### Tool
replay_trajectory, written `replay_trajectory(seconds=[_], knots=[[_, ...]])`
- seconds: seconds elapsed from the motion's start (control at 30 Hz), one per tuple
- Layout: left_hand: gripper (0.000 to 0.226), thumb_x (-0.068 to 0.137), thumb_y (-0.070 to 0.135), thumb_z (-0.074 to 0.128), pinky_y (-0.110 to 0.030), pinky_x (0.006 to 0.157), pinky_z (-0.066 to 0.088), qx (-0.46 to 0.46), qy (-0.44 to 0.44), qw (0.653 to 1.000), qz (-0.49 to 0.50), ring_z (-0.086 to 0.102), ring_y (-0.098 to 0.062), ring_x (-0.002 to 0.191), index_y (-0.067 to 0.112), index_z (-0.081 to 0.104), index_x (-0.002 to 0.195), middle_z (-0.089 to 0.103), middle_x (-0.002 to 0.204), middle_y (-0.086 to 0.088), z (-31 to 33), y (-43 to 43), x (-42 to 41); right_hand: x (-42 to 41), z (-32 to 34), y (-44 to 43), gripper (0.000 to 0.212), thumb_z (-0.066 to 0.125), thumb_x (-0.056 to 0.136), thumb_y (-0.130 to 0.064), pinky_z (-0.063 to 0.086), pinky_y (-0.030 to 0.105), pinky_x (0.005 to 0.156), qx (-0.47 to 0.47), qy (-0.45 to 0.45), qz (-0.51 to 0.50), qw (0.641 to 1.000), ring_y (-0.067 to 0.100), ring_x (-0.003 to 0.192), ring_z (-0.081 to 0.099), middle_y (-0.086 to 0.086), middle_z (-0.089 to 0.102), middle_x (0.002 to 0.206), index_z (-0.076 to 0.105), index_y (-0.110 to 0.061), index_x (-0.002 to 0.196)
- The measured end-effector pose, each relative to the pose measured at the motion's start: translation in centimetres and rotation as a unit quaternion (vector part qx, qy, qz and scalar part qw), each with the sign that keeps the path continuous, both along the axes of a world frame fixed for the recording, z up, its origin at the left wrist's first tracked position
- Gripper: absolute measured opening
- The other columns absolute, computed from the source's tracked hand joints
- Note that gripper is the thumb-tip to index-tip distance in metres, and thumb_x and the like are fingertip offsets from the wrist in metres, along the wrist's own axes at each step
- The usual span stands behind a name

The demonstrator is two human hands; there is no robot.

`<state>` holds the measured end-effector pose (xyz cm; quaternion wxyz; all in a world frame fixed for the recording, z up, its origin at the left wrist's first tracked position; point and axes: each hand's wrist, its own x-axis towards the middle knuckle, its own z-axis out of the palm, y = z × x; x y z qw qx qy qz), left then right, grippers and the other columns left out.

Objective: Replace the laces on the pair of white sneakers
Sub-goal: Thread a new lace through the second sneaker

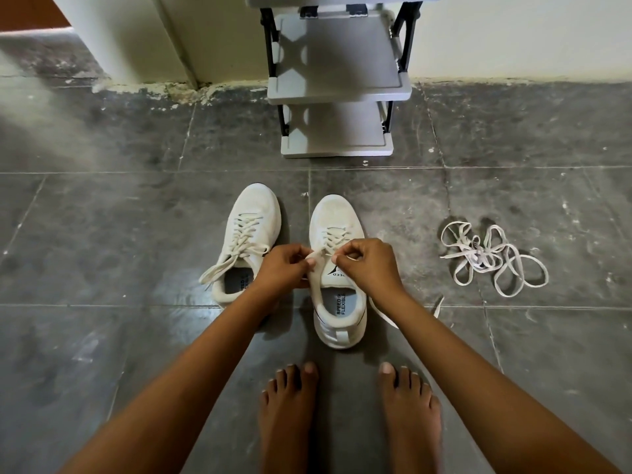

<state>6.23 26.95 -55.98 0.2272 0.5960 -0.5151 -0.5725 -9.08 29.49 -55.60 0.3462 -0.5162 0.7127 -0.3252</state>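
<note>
Two white sneakers stand side by side on the dark tiled floor, toes pointing away from me. The left sneaker (251, 230) is fully laced, with its loose lace ends trailing to the lower left. Over the tongue of the right sneaker (337, 217), my left hand (285, 268) and my right hand (367, 261) each pinch a part of its lace (333, 236). One end of that lace (437, 306) lies on the floor to the right of the shoe. A loose tangle of white spare laces (492, 260) lies on the floor further right.
A grey plastic shoe rack (337, 90) with black legs stands against the cream wall straight ahead, its shelves bare. My two bare feet (349, 415) rest on the floor just behind the right sneaker. A wall corner juts out at the upper left.
</note>
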Motion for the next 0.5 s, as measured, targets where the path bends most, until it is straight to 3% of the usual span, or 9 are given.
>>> replay_trajectory(seconds=[0.5], knots=[[0.025,0.095,0.007,0.051,-0.029,0.076,0.056,0.022,0.028,0.998,-0.043,0.064,-0.023,0.094,0.009,0.062,0.117,0.065,0.107,-0.018,0.2,-0.2,0.6,1.5,-0.5,-0.8,0.012,0.062,0.083,-0.024,0.040,0.024,0.064,0.012,0.130,0.026,0.991,0.022,0.082,0.063,0.004,0.071,0.086,0.072,-0.017,0.082]])
